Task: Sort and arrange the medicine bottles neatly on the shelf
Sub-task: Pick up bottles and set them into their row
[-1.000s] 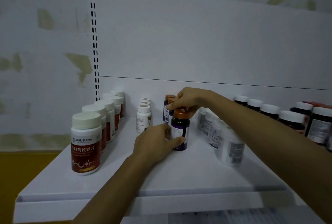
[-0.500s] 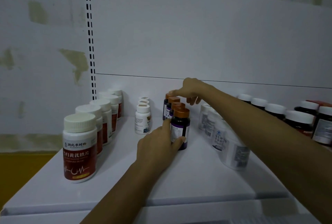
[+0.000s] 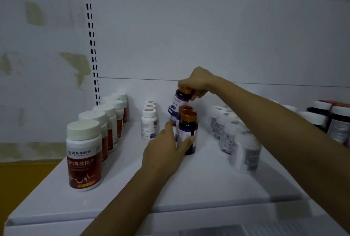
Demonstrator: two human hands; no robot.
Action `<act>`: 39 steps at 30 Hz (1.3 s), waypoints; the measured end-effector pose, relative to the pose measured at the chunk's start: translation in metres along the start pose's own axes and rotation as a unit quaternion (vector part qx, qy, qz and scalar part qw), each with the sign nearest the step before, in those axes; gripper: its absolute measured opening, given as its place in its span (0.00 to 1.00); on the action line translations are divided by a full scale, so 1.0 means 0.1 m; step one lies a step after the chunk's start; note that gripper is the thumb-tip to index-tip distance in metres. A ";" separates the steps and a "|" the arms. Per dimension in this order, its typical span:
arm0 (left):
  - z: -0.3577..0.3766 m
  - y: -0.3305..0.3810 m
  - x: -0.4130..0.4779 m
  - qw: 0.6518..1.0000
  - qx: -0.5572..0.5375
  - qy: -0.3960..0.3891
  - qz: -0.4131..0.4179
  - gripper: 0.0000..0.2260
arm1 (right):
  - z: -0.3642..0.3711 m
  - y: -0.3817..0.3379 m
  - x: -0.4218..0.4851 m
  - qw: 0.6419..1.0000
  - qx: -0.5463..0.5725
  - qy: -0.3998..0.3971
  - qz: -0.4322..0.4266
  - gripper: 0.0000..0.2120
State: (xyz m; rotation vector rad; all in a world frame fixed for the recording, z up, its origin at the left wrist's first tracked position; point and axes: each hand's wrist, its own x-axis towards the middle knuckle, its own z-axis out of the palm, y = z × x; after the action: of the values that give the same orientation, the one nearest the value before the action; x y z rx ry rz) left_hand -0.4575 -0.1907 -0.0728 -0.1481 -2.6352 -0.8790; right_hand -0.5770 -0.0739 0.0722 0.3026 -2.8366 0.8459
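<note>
- Lifted off the row since half a second ago, the rear dark bottle (image 3: 179,103) now hangs clear of the white shelf (image 3: 132,188), where it stood upright before.
- The right hand (image 3: 197,82) comes from above, its fingers curled tight round the bottle's copper-coloured screw cap.
- The bottle is a glossy dark cylinder with a purple-and-white label. Its long axis is tilted, with the cap up and leaning right and the base down and to the left.
- Just below the grip, a second copper-capped bottle (image 3: 184,108) stands upright.
- In front of that, the left hand (image 3: 164,146) clasps the front bottle (image 3: 188,131), thumb on its right side and fingers on its left.
- Left of the grip, small white bottles (image 3: 149,124) stand in a file. Farther left is a row of red-labelled bottles (image 3: 84,152) with white caps.
- Right of the grip, under the forearm, are blurred white plastic bottles (image 3: 244,152). Beyond them stand dark bottles with white caps (image 3: 339,122).
</note>
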 end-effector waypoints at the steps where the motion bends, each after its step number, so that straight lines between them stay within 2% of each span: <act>1: -0.01 0.01 -0.01 1.000 -0.008 0.008 -0.004 0.33 | -0.10 -0.02 -0.06 0.999 0.026 0.019 -0.008 0.13; 5: -0.09 0.03 -0.07 0.995 -0.070 0.074 -0.005 0.37 | -0.36 -0.10 -0.48 0.987 0.138 0.062 -0.059 0.13; 7: -0.19 0.04 -0.09 0.984 -0.154 0.089 0.002 0.39 | -0.38 -0.10 -0.79 0.970 0.223 0.065 -0.072 0.11; 9: -0.31 0.08 -0.18 0.961 -0.268 0.065 0.014 0.39 | -0.27 -0.04 -1.11 0.945 0.307 0.066 -0.085 0.11; 12: -0.53 0.11 -0.38 0.920 -0.391 0.026 0.030 0.30 | 0.11 0.13 -1.50 0.893 0.440 0.066 -0.070 0.09; 14: -0.62 0.06 -0.51 0.909 -0.416 0.010 0.020 0.24 | 0.40 0.27 -1.68 0.867 0.494 0.051 -0.036 0.08; 18: -0.59 -0.09 -0.71 0.932 -0.357 -0.065 -0.011 0.21 | 0.76 0.48 -1.85 0.861 0.508 -0.023 0.003 0.05; 22: -0.57 -0.13 -0.69 0.928 -0.356 -0.101 -0.036 0.21 | 0.77 0.53 -1.88 0.862 0.495 -0.110 0.005 0.09; 28: -0.52 -0.21 -0.63 0.929 -0.358 -0.088 -0.036 0.24 | 0.85 0.59 -1.85 0.884 0.453 -0.105 -0.053 0.13; 31: -0.52 -0.21 -0.63 0.934 -0.349 -0.071 -0.029 0.26 | 0.86 0.62 -1.84 0.882 0.451 -0.110 -0.076 0.15; 34: -0.51 -0.19 -0.63 0.938 -0.341 -0.059 -0.023 0.23 | 0.89 0.62 -1.83 0.880 0.452 -0.113 -0.091 0.16; 39: -0.51 -0.17 -0.65 0.937 -0.346 -0.041 -0.033 0.22 | 0.88 0.61 -1.79 0.870 0.470 -0.132 -0.072 0.16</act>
State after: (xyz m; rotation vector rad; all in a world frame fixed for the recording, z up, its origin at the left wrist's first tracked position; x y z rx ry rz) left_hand -0.3852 -0.2337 -0.0680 -0.2755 -2.2878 -1.8242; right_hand -0.4276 -0.0469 -0.0711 0.7724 -2.3083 2.2328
